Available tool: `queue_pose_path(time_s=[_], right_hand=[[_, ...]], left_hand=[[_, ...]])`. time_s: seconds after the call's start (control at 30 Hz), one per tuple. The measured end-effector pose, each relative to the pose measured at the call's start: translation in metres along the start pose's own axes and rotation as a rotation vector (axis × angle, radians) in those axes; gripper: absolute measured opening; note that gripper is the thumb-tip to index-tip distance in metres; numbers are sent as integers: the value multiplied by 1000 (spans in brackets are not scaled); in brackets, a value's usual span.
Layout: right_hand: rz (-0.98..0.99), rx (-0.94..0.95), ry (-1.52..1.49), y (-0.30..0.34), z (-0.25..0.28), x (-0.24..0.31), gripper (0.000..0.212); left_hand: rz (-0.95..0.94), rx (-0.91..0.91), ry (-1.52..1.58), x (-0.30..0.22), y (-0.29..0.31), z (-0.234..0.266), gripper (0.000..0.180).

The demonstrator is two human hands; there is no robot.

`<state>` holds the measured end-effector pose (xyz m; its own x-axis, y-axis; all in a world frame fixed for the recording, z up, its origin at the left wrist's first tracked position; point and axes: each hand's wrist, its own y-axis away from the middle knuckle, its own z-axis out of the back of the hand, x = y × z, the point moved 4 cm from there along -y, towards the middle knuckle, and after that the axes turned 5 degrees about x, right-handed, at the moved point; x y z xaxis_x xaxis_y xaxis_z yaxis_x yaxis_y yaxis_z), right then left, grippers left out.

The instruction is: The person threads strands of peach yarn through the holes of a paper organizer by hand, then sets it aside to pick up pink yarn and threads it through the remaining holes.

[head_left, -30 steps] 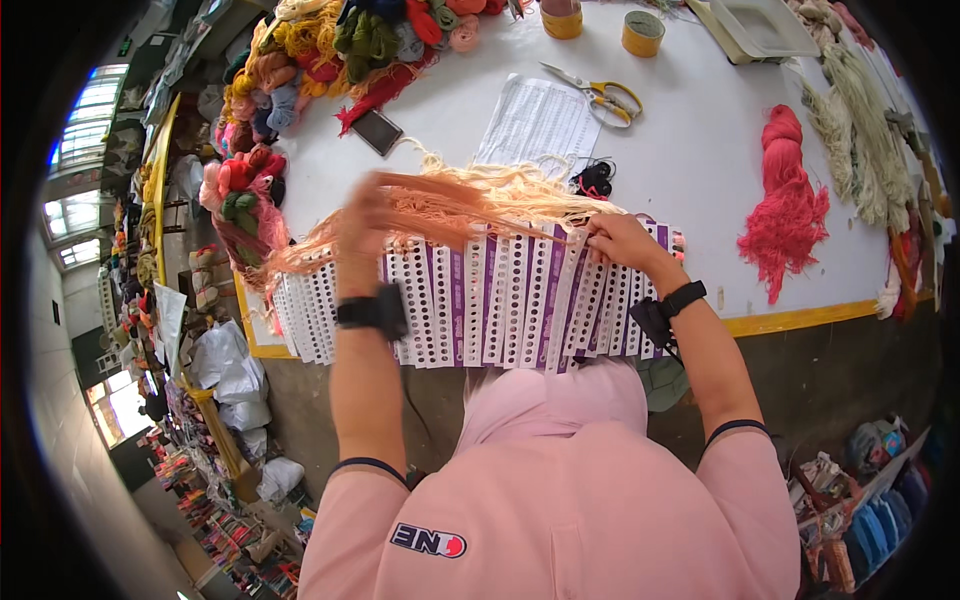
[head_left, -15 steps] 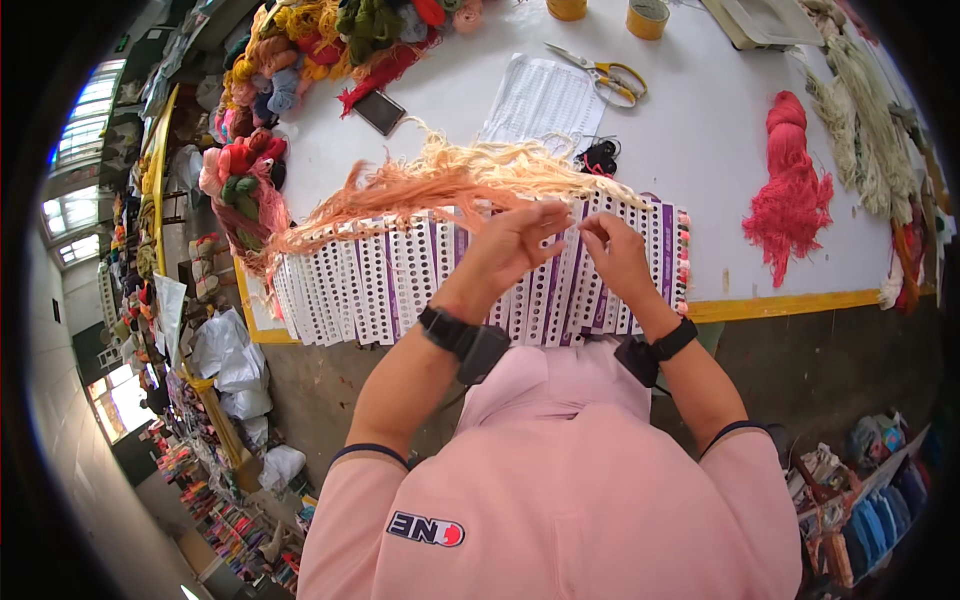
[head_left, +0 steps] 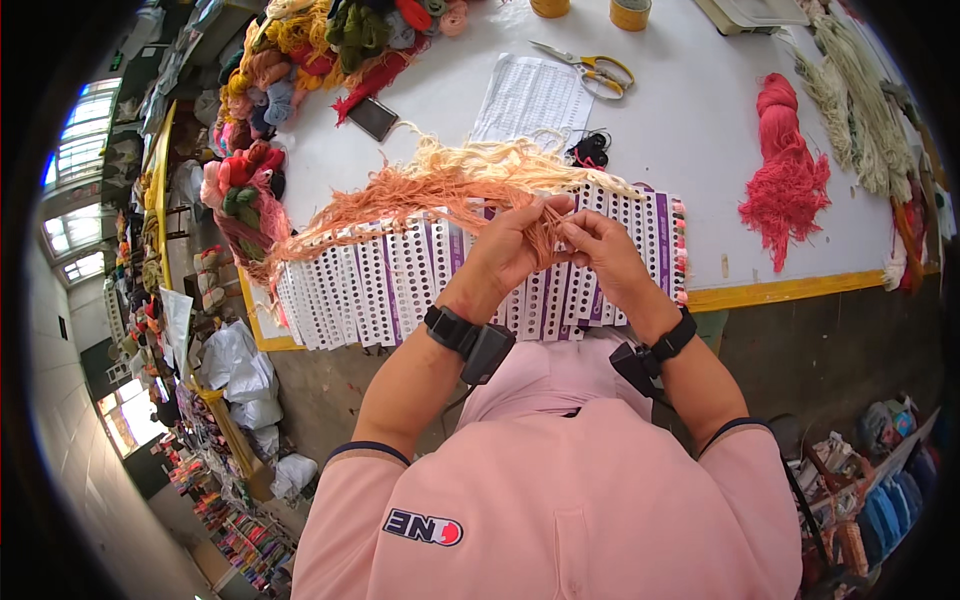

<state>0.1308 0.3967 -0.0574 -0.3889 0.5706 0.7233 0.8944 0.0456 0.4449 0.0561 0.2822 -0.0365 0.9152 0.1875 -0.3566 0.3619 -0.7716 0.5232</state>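
My left hand (head_left: 503, 243) is closed around some salmon-orange thread (head_left: 546, 236), whose loose strands hang out past the fingers. Close beside it, my right hand (head_left: 607, 252) pinches at the same strands, thumb against fingertips. Under both hands lies a long row of overlapping white and purple thread cards (head_left: 410, 262) with punched holes, along the table's near edge. Loose salmon-orange yarn (head_left: 385, 200) lies across the tops of the cards, left of my hands. Behind it are cream strands (head_left: 490, 158). Which card, if any, the held strands are tied to cannot be made out.
On the white table (head_left: 690, 110) are a printed sheet (head_left: 530, 95), yellow-handled scissors (head_left: 605, 76), a phone (head_left: 373, 118) and black thread (head_left: 590, 150). A pink-red skein (head_left: 783, 170) lies right. Coloured skeins (head_left: 290, 60) are heaped far left; pale hanks (head_left: 850, 110) lie far right.
The left fingers have closed from a more open pose, and salmon-orange strands now show between the hands. My right hand has dropped slightly lower. The whole view has shifted a little.
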Motion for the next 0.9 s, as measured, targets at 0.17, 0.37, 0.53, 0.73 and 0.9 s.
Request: queue_pose_path(time_s=[0.17, 0.37, 0.53, 0.73, 0.9], right_hand=[[15, 51, -80, 2, -6, 2, 16], [57, 14, 9, 3, -6, 8, 14], [101, -16, 51, 3, -1, 12, 13], [74, -109, -370, 6, 9, 9, 11], [341, -182, -798, 29, 89, 52, 5]], left_hand=[[-47, 40, -25, -4, 1, 10, 32], [-134, -75, -218, -8, 6, 8, 42], [-164, -137, -241, -9, 6, 2, 44], [-22, -2, -407, -20, 3, 12, 31], [-519, 200, 536, -144, 56, 74, 14]])
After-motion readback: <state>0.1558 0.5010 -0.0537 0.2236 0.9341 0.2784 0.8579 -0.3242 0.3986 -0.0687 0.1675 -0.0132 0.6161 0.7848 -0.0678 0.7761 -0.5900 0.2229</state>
